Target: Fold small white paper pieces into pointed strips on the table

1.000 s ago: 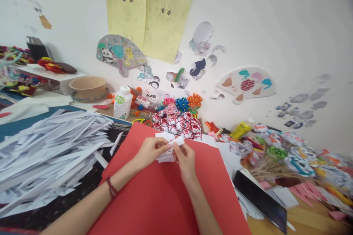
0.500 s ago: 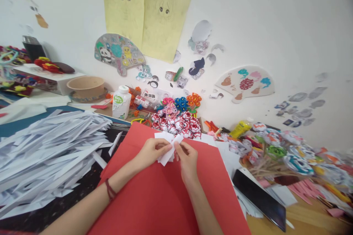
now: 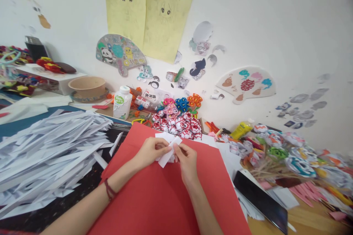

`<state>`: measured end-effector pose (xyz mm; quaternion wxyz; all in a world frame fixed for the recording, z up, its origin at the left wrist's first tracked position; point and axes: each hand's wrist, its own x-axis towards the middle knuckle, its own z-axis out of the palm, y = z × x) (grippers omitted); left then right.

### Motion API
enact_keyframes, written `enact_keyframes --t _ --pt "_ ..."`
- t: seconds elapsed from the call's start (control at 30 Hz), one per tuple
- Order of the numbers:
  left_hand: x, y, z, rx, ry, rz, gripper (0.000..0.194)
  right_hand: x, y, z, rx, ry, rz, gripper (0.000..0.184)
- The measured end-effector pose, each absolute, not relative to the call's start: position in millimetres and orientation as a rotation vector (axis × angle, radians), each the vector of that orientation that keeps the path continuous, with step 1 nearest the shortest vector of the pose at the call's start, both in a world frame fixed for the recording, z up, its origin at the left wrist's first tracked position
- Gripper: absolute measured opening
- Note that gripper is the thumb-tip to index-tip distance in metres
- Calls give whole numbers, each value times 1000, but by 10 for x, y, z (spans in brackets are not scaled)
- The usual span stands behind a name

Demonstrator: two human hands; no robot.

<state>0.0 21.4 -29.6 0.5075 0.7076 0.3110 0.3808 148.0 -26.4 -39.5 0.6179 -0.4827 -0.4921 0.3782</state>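
- left hand point(image 3: 150, 151): thumb and forefinger are pressing together on a white paper strip point(image 3: 166, 158); the other fingers are curling loosely.
- right hand point(image 3: 188, 159): thumb and forefinger are pinching the strip from its right side, with no visible gap; the remaining fingers are bending inward.
- location: the strip is slanting between both hands, above white paper pieces point(image 3: 161, 136) near the far edge of a red paper sheet point(image 3: 154, 194).
- risk, judged: if the two pinches are pulling unequally, the thin strip could be creasing crookedly or tearing.
- risk, judged: the pieces beneath are appearing loose; a brushing knuckle could be scattering them.
- risk, judged: the left forearm is passing near a heaped pile of white paper strips point(image 3: 55, 154); a careless sweep could be dragging some off.
- obscured: fingertips are covering the strip's middle, so a fold or a second, crossing strip is not showing clearly.
- obscured: the hands are hiding how many pieces are lying underneath.
- cut off: the frame's left edge is cropping the pile.
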Motion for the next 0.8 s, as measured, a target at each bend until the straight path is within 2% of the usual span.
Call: enact_keyframes --t 0.2,0.43,0.8 --pt "-43 222 -206 1822 903 1137 22 1461 -273 -413 -1154 -1270 883 31" --pt "16 168 -214 1730 898 1172 21 1422 -291 -399 -1165 -1370 872 34" --pt "18 155 -180 1797 962 1193 26 1382 -283 -400 -1068 -1234 1124 32"
